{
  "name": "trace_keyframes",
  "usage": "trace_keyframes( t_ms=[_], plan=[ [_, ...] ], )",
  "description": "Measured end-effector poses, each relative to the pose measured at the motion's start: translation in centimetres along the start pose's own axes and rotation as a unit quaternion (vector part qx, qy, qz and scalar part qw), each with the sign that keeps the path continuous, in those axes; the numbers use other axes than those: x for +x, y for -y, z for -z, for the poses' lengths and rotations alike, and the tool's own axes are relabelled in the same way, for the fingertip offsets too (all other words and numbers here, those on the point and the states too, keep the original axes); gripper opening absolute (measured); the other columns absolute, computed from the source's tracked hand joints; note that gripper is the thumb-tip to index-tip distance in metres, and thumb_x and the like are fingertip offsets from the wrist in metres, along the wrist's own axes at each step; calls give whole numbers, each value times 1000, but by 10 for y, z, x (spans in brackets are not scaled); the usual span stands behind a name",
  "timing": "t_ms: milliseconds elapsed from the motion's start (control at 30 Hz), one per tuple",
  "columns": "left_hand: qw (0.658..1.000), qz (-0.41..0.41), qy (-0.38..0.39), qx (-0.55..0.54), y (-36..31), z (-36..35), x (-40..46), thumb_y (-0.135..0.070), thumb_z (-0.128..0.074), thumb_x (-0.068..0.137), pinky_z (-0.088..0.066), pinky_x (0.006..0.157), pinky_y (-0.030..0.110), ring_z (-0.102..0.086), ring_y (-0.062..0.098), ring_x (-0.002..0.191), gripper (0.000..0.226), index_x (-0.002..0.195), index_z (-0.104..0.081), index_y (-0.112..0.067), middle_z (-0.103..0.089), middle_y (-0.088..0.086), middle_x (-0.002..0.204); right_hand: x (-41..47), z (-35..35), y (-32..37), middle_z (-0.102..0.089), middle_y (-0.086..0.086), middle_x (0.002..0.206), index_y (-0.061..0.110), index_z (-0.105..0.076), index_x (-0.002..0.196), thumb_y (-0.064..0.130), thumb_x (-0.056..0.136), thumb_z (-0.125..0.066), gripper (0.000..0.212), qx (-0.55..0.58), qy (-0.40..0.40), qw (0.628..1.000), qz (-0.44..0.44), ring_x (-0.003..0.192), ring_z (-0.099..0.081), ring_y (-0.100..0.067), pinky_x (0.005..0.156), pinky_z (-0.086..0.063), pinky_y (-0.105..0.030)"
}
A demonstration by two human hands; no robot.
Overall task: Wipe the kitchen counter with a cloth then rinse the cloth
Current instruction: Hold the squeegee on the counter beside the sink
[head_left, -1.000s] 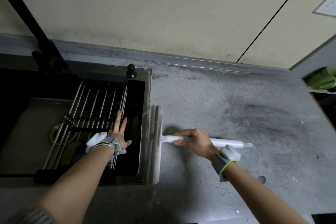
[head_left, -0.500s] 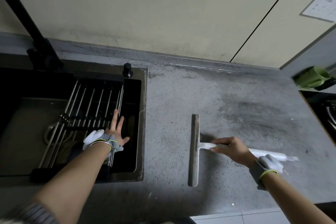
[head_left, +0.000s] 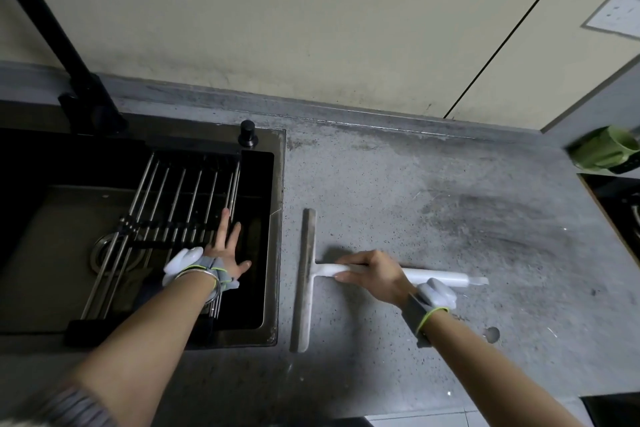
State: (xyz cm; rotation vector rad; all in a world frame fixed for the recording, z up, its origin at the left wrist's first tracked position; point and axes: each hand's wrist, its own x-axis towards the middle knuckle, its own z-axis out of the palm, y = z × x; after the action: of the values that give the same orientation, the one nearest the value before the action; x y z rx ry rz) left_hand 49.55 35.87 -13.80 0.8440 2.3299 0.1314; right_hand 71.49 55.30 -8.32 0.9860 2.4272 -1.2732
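Observation:
My right hand [head_left: 375, 276] grips the white handle of a squeegee [head_left: 306, 279]. Its long blade lies flat on the grey speckled counter [head_left: 398, 184], just right of the sink's edge. My left hand [head_left: 225, 251] rests flat, fingers spread, on the metal rod rack [head_left: 166, 218] that spans the dark sink [head_left: 277, 218]. No cloth is in view. Dark smeared dirt marks the counter to the right of the squeegee.
A black faucet [head_left: 79, 90] rises at the sink's back left, with a black knob [head_left: 247, 133] at the back right corner. A green cup [head_left: 609, 149] lies at the far right beside a dark hob [head_left: 623, 211]. The counter's front edge runs along the bottom.
The squeegee was pulled right away from the sink edge, then pushed back left toward it. My left hand has stayed on the rack.

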Motion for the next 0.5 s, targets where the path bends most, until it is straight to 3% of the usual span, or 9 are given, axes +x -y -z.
trace_keyframes(
  t_ms=[233,367,500],
  plan=[
    [1000,1,3,13,-1,-1,0,-38,-51,95,-41,101,35,-36,39,132,86,150,14,-26,47,-4,144,12,-10,20,-69,15,110,36,-70,104,38,75,-75,30,18,18,1000,10,95,-62,-2,90,-47,-23],
    [1000,4,-17,23,-4,-3,-2,-37,-50,95,-34,107,37,-24,38,138,83,150,11,-24,41,-3,148,2,15,10,-66,20,97,46,-67,91,36,77,-73,19,51,-6,999,9,57,-55,16,53,-41,-4],
    [993,7,-92,75,-4,-2,-3,-39,-46,96,-28,109,37,-22,24,139,80,151,7,-17,21,-4,157,-14,51,-20,-67,17,87,25,-70,107,27,76,-74,31,57,-55,997,-20,50,-55,8,47,-37,-6]
  ],
)
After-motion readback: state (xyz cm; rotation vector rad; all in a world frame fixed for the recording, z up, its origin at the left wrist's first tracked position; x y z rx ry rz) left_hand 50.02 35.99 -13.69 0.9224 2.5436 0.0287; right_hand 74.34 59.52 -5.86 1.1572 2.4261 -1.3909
